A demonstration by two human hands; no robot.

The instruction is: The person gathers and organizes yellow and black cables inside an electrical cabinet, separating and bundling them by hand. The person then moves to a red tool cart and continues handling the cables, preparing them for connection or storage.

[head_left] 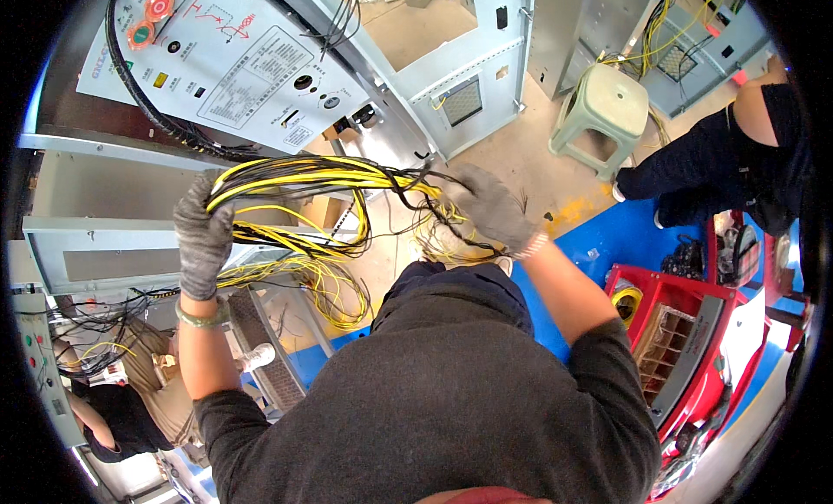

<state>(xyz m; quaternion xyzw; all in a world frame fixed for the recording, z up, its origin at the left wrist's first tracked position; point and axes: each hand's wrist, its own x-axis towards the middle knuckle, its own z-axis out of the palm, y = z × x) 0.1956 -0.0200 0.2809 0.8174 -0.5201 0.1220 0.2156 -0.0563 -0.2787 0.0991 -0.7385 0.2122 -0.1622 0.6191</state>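
A long bundle of yellow and black cables (304,173) stretches between my two hands, looped back on itself beneath. My left hand (203,235), in a grey glove, is closed round the looped end at the left. At the bundle's right end my right hand (492,211), also gloved in grey, grips the wires, with loose thin ends fanning out below it. The fingers of that hand are partly hidden. Behind the bundle stands a grey metal cabinet with a labelled panel (234,66) carrying buttons and round holes; a thick black cable (121,79) runs down across it.
More yellow wires (334,287) hang at lower left beside a metal step (260,339). A pale green stool (603,114) stands at far right, near another person (720,157). A red tool cart (668,348) is on my right. Another person (130,400) works at lower left.
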